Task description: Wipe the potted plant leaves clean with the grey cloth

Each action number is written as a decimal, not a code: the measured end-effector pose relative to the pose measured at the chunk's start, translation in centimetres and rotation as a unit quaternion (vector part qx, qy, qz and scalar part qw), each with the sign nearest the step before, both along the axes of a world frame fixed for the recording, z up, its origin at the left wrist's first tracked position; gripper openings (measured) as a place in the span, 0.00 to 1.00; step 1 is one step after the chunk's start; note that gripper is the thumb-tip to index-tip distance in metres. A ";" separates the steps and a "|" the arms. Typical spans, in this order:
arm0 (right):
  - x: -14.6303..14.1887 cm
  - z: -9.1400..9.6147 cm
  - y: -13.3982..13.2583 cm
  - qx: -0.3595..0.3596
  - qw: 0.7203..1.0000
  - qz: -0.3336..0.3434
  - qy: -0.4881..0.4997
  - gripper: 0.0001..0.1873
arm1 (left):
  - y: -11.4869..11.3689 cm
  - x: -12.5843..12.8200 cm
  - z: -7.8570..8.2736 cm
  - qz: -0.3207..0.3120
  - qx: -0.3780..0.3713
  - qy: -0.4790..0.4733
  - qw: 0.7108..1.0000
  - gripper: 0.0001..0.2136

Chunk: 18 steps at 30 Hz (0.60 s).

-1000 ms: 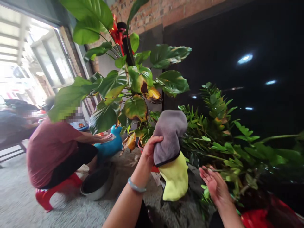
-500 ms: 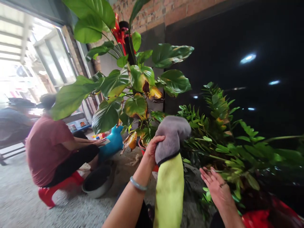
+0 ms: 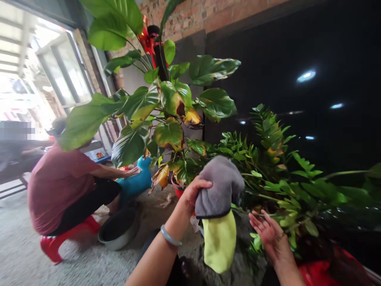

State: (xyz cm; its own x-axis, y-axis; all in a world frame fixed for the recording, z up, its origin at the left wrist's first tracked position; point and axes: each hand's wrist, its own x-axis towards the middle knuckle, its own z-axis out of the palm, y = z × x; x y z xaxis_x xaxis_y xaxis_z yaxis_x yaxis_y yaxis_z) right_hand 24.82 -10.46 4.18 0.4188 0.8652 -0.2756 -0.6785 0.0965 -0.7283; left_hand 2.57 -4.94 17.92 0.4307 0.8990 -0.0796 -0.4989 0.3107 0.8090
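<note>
My left hand (image 3: 195,194) is closed on a two-sided cleaning cloth (image 3: 220,186), its thumb lying across the fabric. The cloth's grey side is bunched at the top, while its yellow side hangs below a dark edging. To the right, my right hand (image 3: 272,238) has its palm turned up and its fingers partly bent and apart. Those fingers are close to the leaves and stems of a low green plant (image 3: 285,186); whether they touch a stem I cannot tell. Behind the cloth stands a large-leaved plant (image 3: 169,133) with yellow and brown patches, in a red pot (image 3: 177,190).
On the left, a person (image 3: 59,182) sits on a red stool (image 3: 53,246), one hand by a blue rounded object (image 3: 138,180). A dark-filled basin (image 3: 119,230) stands on the rough floor. A glossy black panel (image 3: 268,71) rises behind the plants. Red material (image 3: 317,272) lies at lower right.
The cloth's yellow end has swung up and now hangs shorter. My left hand has moved slightly down, and my right fingers have bent a little. The seated person's arm reaches further toward the blue object.
</note>
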 end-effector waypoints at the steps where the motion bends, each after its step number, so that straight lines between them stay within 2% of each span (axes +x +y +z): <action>1: -0.2 0.2 0.1 -0.007 1.000 0.007 0.000 0.25 | 0.4 0.4 0.5 0.036 0.001 -0.008 0.999 0.15; 3: -0.5 0.5 0.2 -0.028 1.000 0.004 -0.009 0.25 | 0.7 1.4 0.0 0.092 -0.008 -0.002 0.996 0.14; 6: -1.0 0.6 -0.3 -0.070 0.997 -0.019 -0.030 0.24 | 0.1 2.3 -2.6 0.136 -0.052 0.005 0.989 0.13; 8: -1.4 0.5 -1.6 -0.083 0.994 -0.061 -0.047 0.25 | -0.6 2.1 -3.7 0.158 -0.077 -0.006 0.984 0.14; 10: -1.9 0.5 -3.7 -0.084 0.987 -0.120 -0.067 0.28 | -1.3 1.5 -3.7 0.181 -0.085 -0.016 0.980 0.14; 12: -2.8 0.4 -5.9 -0.084 0.984 -0.129 -0.085 0.32 | -1.8 0.9 -2.5 0.194 -0.081 -0.019 0.977 0.13; 15: -5.0 0.3 -8.4 -0.090 0.994 0.018 -0.065 0.35 | -2.8 0.8 -0.5 0.186 -0.068 -0.030 0.980 0.14; 18: -7.3 0.2 -9.2 -0.042 0.986 0.162 0.018 0.31 | -4.6 1.4 -0.2 0.153 -0.074 -0.038 0.985 0.16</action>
State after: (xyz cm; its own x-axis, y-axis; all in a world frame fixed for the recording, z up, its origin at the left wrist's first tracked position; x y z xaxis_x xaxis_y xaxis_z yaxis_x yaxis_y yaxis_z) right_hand 17.52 -19.66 4.34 0.1126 0.9258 -0.3608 -0.6890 -0.1889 -0.6997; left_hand 3.97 -9.56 17.76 0.1514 0.9684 -0.1983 -0.6447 0.2488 0.7228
